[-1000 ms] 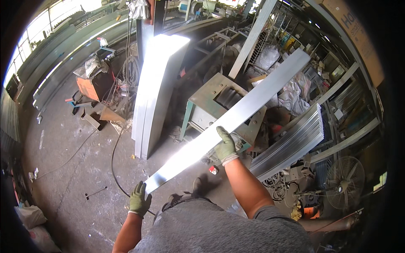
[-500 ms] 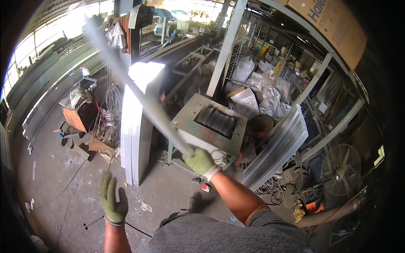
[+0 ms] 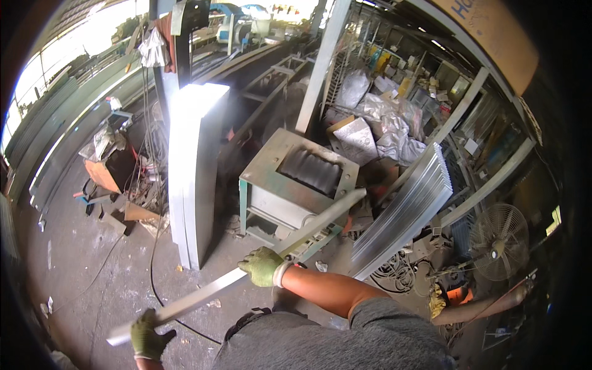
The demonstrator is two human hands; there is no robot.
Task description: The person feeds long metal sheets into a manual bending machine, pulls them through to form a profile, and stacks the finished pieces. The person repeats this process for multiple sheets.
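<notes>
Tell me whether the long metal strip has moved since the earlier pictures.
Yes. The long metal strip, held in both gloved hands, pointed up past the tall white panel stack half a second ago; now its far end has swung down right, over the green machine.

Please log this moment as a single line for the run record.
left hand: grips strip near end | right hand: grips strip mid-length | strip: slanted, far end over green machine

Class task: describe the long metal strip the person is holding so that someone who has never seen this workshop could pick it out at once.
Find the green machine with a ribbed roller in the middle of the workshop floor. The strip slants from its front corner down to the lower left, gripped by the right hand and left hand. Unlike the stacked sheets nearby, it is single, narrow and hand-held.
</notes>
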